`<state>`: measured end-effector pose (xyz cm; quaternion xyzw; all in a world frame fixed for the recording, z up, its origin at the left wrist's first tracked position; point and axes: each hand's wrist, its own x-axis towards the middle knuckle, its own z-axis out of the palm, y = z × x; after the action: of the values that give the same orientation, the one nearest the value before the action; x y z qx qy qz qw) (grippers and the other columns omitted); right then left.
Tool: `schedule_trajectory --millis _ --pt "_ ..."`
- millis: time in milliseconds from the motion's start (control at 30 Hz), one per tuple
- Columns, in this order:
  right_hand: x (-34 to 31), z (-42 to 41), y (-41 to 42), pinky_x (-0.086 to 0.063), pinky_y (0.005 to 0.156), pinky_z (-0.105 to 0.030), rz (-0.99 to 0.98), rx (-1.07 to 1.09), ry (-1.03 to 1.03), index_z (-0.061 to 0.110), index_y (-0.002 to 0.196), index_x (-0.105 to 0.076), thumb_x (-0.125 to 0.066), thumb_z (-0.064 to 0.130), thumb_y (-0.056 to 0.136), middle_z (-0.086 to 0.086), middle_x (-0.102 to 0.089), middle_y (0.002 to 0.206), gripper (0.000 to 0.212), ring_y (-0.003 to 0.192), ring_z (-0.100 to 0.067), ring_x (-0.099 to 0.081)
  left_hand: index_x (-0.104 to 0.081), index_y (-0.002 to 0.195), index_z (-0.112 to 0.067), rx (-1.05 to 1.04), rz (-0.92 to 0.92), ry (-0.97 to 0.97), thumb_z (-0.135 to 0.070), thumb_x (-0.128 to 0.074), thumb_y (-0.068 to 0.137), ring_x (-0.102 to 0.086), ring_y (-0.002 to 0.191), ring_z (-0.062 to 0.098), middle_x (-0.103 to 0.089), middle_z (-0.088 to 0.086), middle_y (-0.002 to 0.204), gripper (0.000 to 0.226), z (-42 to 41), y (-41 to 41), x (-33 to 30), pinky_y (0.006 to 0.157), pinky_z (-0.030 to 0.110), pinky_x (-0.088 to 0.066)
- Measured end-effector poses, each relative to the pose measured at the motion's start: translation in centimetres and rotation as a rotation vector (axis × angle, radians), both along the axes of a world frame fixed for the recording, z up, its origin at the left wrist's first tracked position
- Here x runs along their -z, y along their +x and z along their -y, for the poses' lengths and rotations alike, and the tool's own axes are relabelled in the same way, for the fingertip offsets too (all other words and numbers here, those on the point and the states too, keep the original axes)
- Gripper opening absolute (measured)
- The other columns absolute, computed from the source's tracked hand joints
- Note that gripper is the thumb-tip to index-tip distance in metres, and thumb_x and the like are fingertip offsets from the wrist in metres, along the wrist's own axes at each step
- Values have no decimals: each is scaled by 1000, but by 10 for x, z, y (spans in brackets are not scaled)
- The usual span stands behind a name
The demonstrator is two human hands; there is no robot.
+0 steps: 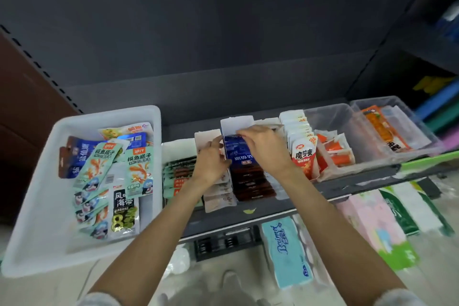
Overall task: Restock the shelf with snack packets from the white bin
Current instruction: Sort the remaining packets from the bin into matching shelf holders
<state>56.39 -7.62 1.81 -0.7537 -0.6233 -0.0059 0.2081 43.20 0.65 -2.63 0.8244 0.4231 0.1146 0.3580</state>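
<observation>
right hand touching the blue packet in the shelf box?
Touching. Head view: the right hand pinches the top edge of the blue packet, fingers curled over it.

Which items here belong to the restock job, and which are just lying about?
Job:
white bin of snack packets
blue packet, held by left hand and right hand
shelf

Lying about:
tissue packs on the floor
clear tubs at right

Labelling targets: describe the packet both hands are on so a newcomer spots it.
On the dark shelf, right of the white bin, stand rows of packets. The blue packet heads the middle brown row, between both hands; it alone there is blue, white-lettered.
</observation>
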Motion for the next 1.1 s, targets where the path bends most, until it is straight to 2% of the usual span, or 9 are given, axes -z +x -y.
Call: schedule_trajectory --millis 100,200,333,433,567,700,900,1000,1100 --pt "16 4 2 -43 94 -38 186 -53 -115 17 108 -71 -55 4 85 -7 -71 105 30 109 -29 -60 -39 138 -15 -38 27 -9 -4 -67 79 -68 84 21 -57 11 124 66 3 1 4 86 38 -51" --pt "24 6 4 -29 96 -41 338 -30 -93 16 101 -72 -61 5 76 -5 -73 100 30 114 -26 -57 -40 138 -16 -40 32 -6 -3 -67 78 -67 86 24 -57 12 124 66 3 2 2 87 38 -50" --pt "33 13 0 -11 103 -41 223 -48 -219 14 120 -61 -47 11 86 -4 -63 124 37 133 -21 -38 -38 139 -16 -25 29 -19 -6 -61 82 -61 101 27 -54 12 126 62 9 1 -11 90 35 -47" --pt "15 23 -9 -18 103 -38 -8 -10 -22 15 122 -62 -49 6 84 -3 -64 122 41 129 -23 -42 -41 137 -18 -41 59 -18 -13 -59 86 -60 101 14 -57 0 123 55 13 -16 -31 91 28 -46" --pt "-18 23 -43 -43 96 -34 -343 -50 140 16 117 -64 -48 2 85 0 -67 113 38 109 -18 -56 -56 116 -25 -130 192 157 -17 -60 87 -61 87 3 -65 -15 90 30 14 -69 -55 77 20 -50" --pt "-21 5 -95 -52 84 -28 -449 -222 88 17 113 -65 -49 5 88 4 -70 104 32 95 -10 -64 -50 104 -21 -347 317 219 -15 -64 86 -57 82 6 -57 -4 87 24 0 -146 -53 66 16 -50" --pt "-3 -47 -179 -55 74 -35 -339 -331 -141 22 113 -66 -48 17 95 4 -71 105 26 90 -15 -67 -57 105 -16 -514 100 69 -16 -67 84 -59 97 19 -60 1 103 22 -58 -260 -9 80 33 -50" --pt "11 -77 -219 -52 81 -37 -241 -349 -268 20 119 -63 -45 18 96 0 -66 118 29 101 -21 -63 -56 115 -12 -522 14 5 -18 -68 83 -59 105 24 -61 7 113 34 -88 -294 10 84 38 -52" --pt "34 -109 -252 -43 95 -36 -131 -310 -461 17 133 -49 -44 19 96 -5 -50 135 38 120 -24 -48 -50 127 -9 -424 -57 -13 -15 -64 86 -55 113 27 -54 11 128 44 -112 -300 19 92 36 -47"
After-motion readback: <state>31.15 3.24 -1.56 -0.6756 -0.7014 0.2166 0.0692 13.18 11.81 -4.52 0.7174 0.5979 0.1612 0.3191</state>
